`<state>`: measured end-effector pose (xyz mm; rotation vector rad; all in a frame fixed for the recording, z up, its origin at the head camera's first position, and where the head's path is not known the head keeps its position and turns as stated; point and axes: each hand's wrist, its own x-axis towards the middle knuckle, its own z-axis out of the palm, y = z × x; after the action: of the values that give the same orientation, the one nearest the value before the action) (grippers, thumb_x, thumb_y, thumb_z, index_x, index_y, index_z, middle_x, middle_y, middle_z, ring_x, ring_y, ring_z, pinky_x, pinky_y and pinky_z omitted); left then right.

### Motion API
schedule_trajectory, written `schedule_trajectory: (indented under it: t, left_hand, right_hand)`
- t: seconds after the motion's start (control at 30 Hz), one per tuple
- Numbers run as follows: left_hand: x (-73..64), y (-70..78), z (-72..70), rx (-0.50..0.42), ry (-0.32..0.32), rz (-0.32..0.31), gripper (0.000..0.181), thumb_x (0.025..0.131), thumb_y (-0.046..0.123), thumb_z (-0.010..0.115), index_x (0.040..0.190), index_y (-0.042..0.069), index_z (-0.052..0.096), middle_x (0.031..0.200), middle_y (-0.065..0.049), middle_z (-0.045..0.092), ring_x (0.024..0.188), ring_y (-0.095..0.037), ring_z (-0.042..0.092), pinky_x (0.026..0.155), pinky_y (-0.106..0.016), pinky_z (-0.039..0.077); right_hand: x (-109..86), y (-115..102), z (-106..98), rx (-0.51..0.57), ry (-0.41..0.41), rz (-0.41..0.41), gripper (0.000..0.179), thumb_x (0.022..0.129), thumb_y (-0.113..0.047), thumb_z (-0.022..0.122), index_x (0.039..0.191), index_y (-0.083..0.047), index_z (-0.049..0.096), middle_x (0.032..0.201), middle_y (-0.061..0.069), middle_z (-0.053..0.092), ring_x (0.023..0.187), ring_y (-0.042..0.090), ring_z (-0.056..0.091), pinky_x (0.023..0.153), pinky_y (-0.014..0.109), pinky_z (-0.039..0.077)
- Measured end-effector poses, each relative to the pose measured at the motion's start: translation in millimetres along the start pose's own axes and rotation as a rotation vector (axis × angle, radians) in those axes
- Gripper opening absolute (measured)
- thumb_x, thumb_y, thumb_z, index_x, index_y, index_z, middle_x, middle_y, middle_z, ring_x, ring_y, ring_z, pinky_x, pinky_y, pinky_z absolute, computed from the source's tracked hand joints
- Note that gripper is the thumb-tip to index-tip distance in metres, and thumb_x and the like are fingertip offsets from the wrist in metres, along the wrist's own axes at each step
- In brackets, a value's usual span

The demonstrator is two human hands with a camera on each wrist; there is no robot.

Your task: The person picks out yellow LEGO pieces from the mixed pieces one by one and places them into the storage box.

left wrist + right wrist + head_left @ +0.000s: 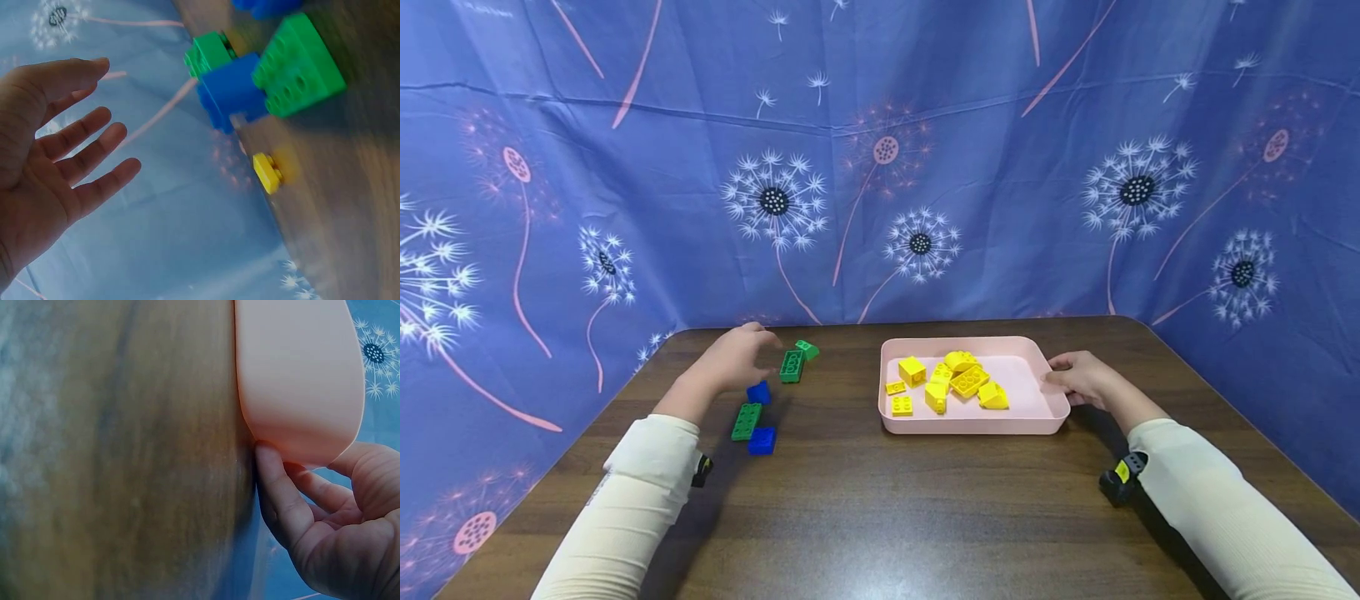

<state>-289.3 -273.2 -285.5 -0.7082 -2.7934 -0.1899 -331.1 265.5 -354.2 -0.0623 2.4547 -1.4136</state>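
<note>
My left hand point(736, 358) hovers over the left side of the table, fingers spread apart and holding nothing. Close by lie green bricks point(792, 367) and blue bricks point(762, 441), loosely in a row. The left wrist view also shows a small yellow brick point(267, 172) near the table edge; in the head view I cannot find it. With my right hand point(1081, 379) I grip the right end of a pink tray point(973, 426), the thumb over its rim and the fingers against the outside. Several yellow bricks point(969, 381) of different shapes lie in the tray.
The brown wooden table point(865, 508) reaches back to a blue curtain point(985, 125) printed with dandelions. Bare wood separates the loose bricks from the tray.
</note>
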Motion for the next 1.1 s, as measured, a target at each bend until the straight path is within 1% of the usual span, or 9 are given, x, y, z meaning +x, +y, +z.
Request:
schedule_trajectory:
  t: [0.13,0.3,0.5,0.7,0.77,0.83,0.93,1.0,1.1]
  left_hand:
    - [-2.6,-14.2,2.5,-0.016,-0.005,-0.04,0.032,0.079,0.01,0.077,0.109,0.001,0.068,0.107,-0.017,0.062,0.096,-0.035,0.06,0.084,-0.05,0.049]
    - [-5.5,-35.9,7.3,-0.016,-0.039,-0.084,0.032,0.08,0.009,0.076,0.109,-0.002,0.067,0.108,-0.021,0.062,0.097,-0.037,0.059,0.086,-0.053,0.048]
    - [-8.4,-64.5,16.5,-0.025,-0.094,-0.149,0.033,0.08,0.009,0.073,0.109,-0.004,0.066,0.106,-0.023,0.064,0.101,-0.041,0.059,0.087,-0.055,0.047]
    - [-5.5,-86.0,22.8,-0.086,-0.102,-0.223,0.035,0.079,0.009,0.072,0.109,-0.008,0.065,0.103,-0.025,0.066,0.097,-0.043,0.061,0.084,-0.055,0.048]
    - [-5.0,-90.3,27.1,-0.093,-0.104,-0.249,0.038,0.08,0.01,0.073,0.111,-0.009,0.064,0.108,-0.027,0.064,0.101,-0.045,0.058,0.087,-0.056,0.047]
    - [-6.1,-92.2,31.5,-0.096,-0.114,-0.292,0.044,0.081,0.012,0.074,0.118,-0.008,0.062,0.12,-0.03,0.058,0.111,-0.05,0.051,0.093,-0.06,0.042]
    - [-8.0,-91.7,36.4,-0.105,-0.139,-0.352,0.055,0.083,0.015,0.072,0.131,-0.005,0.056,0.139,-0.034,0.04,0.125,-0.057,0.034,0.101,-0.066,0.031]
    - [-8.1,-91.6,38.5,-0.106,-0.162,-0.362,0.061,0.082,0.017,0.071,0.137,-0.004,0.051,0.145,-0.035,0.03,0.13,-0.059,0.025,0.103,-0.069,0.026]
    - [-6.5,-93.2,42.0,-0.109,-0.185,-0.347,0.065,0.081,0.017,0.071,0.138,-0.005,0.048,0.145,-0.036,0.031,0.13,-0.058,0.028,0.102,-0.068,0.027]
  right_hand:
    - [-1.4,1.7,-0.2,0.006,-0.005,0.001,0.056,0.096,-0.005,0.055,0.137,0.021,0.028,0.116,0.031,0.052,0.082,0.017,0.063,0.074,0.038,0.058]
    - [-1.6,1.1,-0.6,0.013,-0.004,0.0,0.053,0.096,-0.005,0.054,0.136,0.02,0.03,0.115,0.03,0.052,0.082,0.017,0.063,0.074,0.038,0.057]
    - [-1.0,-3.1,-0.5,-0.025,0.023,0.023,0.054,0.096,-0.007,0.057,0.137,0.018,0.033,0.122,0.033,0.049,0.083,0.018,0.063,0.075,0.038,0.057]
    - [-1.3,-4.1,-0.9,-0.042,0.039,0.042,0.055,0.096,-0.008,0.058,0.138,0.017,0.033,0.125,0.035,0.046,0.085,0.021,0.062,0.075,0.039,0.057]
    - [-0.8,-3.1,-0.5,-0.031,0.039,0.042,0.054,0.096,-0.007,0.057,0.138,0.017,0.033,0.123,0.034,0.048,0.083,0.019,0.063,0.074,0.038,0.057]
    - [-0.5,-2.0,0.1,-0.014,0.033,0.034,0.053,0.096,-0.006,0.057,0.137,0.018,0.033,0.119,0.031,0.051,0.08,0.017,0.063,0.072,0.037,0.058]
    - [-0.3,-1.1,0.9,0.0,0.023,0.025,0.052,0.096,-0.005,0.056,0.136,0.018,0.034,0.115,0.029,0.053,0.078,0.015,0.063,0.071,0.037,0.058]
    - [-1.2,-1.7,0.9,-0.002,0.025,0.025,0.052,0.095,-0.005,0.057,0.136,0.018,0.034,0.116,0.03,0.053,0.079,0.016,0.063,0.072,0.037,0.058]
    - [-1.9,-1.8,0.5,-0.011,0.033,0.031,0.052,0.096,-0.006,0.056,0.137,0.018,0.034,0.119,0.032,0.051,0.081,0.017,0.063,0.073,0.037,0.057]
